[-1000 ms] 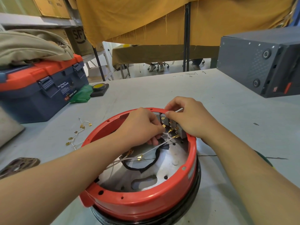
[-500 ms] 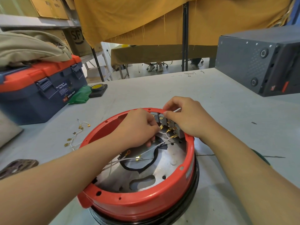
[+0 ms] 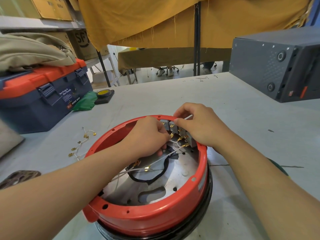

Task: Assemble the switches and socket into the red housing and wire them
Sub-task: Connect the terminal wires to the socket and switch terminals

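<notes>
The round red housing (image 3: 155,215) stands on the grey table, open side up, with a metal plate inside. Grey switches (image 3: 173,126) with brass terminals sit in a row along its far inner wall. My left hand (image 3: 147,135) reaches inside and pinches a white wire's brass connector (image 3: 171,135) at the switch terminals. My right hand (image 3: 199,127) rests over the far rim and pinches a thin white wire (image 3: 187,117) above the switches. More white wires (image 3: 155,161) with brass ends trail across the plate beside a black cable loop.
Loose white wires with brass connectors (image 3: 81,142) lie on the table left of the housing. A blue and orange toolbox (image 3: 43,96) stands at the left, a green bag (image 3: 84,103) and yellow tape (image 3: 103,94) beside it. A dark grey box (image 3: 277,66) sits at the right.
Both hands stay at the switches with hardly any movement; the view has shifted slightly.
</notes>
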Tool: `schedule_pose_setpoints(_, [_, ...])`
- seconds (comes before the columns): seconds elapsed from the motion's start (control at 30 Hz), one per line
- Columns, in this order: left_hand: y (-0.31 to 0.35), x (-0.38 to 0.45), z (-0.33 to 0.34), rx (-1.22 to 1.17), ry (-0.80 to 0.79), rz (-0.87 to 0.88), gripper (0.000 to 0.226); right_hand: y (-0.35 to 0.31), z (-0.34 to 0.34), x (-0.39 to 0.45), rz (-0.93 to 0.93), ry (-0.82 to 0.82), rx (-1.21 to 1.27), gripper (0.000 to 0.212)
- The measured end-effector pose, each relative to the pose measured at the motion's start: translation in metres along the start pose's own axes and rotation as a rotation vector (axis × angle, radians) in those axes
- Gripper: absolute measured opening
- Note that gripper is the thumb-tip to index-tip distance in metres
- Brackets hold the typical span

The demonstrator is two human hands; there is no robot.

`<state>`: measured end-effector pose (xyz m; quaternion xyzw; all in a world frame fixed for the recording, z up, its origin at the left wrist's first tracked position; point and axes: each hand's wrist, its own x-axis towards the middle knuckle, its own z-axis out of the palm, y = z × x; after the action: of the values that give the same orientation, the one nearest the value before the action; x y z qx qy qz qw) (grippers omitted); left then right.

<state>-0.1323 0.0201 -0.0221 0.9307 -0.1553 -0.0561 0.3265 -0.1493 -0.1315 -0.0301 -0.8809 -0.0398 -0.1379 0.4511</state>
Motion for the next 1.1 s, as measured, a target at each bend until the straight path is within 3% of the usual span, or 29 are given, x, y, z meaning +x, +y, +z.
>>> schedule_pose_setpoints(1.1, [0.001,-0.0004,0.003,0.072,0.03,0.129,0.025,-0.0002,-0.0016,-0.0009,-0.019,-0.01,-0.008,0.007])
